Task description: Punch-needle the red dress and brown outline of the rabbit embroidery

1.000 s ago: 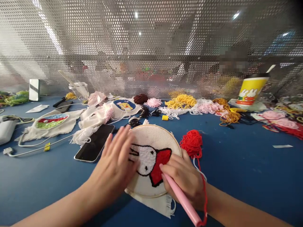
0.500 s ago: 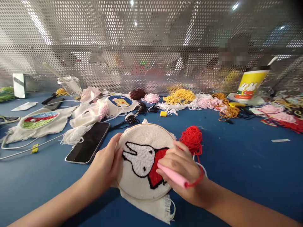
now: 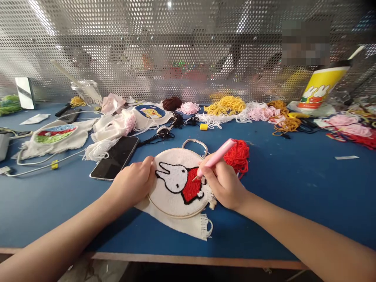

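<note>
My left hand (image 3: 133, 181) grips the left rim of a round embroidery hoop (image 3: 164, 209), its fingers going behind the cloth. Stretched in the hoop, cream fabric carries a white rabbit with black outlines and a red body, lying sideways. Between thumb and fingers, my right hand (image 3: 225, 182) holds a pink punch needle (image 3: 217, 156). Its thin metal tip is at the red part of the rabbit. Right behind that hand sits a bundle of red yarn (image 3: 239, 154). Loose fabric with a fringed edge hangs below the hoop.
A phone (image 3: 115, 158) lies left of the hoop. Yellow yarn (image 3: 225, 105), other yarn bundles and finished punched pieces (image 3: 55, 134) line the back of the blue table. At the right back stands a yellow cup (image 3: 324, 86). A perforated metal screen (image 3: 188, 51) rises behind.
The pink punch needle has swung from pointing down toward me to slanting up and right, its tip now showing. The hoop is tilted flatter, and the view has shifted to include the table's front edge.
</note>
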